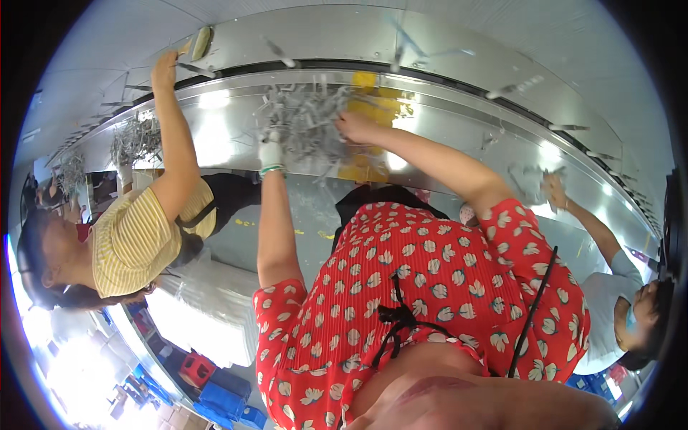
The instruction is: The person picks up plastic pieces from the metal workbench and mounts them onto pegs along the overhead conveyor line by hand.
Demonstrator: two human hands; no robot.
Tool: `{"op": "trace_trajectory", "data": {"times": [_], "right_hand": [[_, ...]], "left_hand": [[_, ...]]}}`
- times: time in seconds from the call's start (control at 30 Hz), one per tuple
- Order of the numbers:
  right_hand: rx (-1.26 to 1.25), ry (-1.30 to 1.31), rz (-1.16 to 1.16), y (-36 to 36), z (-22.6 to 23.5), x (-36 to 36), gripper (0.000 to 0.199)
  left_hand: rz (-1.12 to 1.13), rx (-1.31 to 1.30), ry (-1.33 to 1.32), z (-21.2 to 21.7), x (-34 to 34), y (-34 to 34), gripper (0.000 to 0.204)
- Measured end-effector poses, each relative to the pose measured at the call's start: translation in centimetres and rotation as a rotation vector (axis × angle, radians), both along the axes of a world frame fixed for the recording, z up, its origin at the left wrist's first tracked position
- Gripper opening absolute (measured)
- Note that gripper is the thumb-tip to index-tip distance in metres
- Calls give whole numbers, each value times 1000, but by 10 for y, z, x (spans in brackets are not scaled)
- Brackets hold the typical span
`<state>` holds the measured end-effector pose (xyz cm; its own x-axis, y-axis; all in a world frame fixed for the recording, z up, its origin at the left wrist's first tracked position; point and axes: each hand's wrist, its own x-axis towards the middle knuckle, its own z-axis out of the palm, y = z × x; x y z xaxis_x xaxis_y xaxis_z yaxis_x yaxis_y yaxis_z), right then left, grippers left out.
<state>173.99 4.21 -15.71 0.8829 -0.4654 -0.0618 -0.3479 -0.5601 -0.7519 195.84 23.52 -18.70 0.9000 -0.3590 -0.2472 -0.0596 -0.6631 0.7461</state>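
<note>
A heap of thin grey pieces [308, 118], too blurred to name, lies on the steel ledge in front of me. My left hand [271, 152], in a white glove with a green-edged cuff, is at the near left side of this heap; blur hides its fingers. Bare, my right hand [357, 129] is at the heap's right edge with its fingers curled together. Whatever it may hold cannot be made out. Behind the right hand, a yellow patch [373, 107] covers part of the ledge.
Beyond the ledge [444, 136] runs a belt [330, 36] carrying spaced slender pieces [512, 89]. A person in yellow stripes [147, 236] reaches over at left, near another grey heap [136, 140]. Another person [609, 308] works at right. Blue bins [222, 398] stand lower left.
</note>
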Motion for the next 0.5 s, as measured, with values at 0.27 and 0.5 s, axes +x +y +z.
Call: {"op": "trace_trajectory", "data": {"times": [0.27, 0.5], "right_hand": [[797, -133, -52, -30, 60, 10, 26], [184, -143, -106, -48, 182, -164, 31]], "left_hand": [[188, -282, 287, 60, 71, 11, 45], [-432, 2, -580, 155, -75, 42, 39]]}}
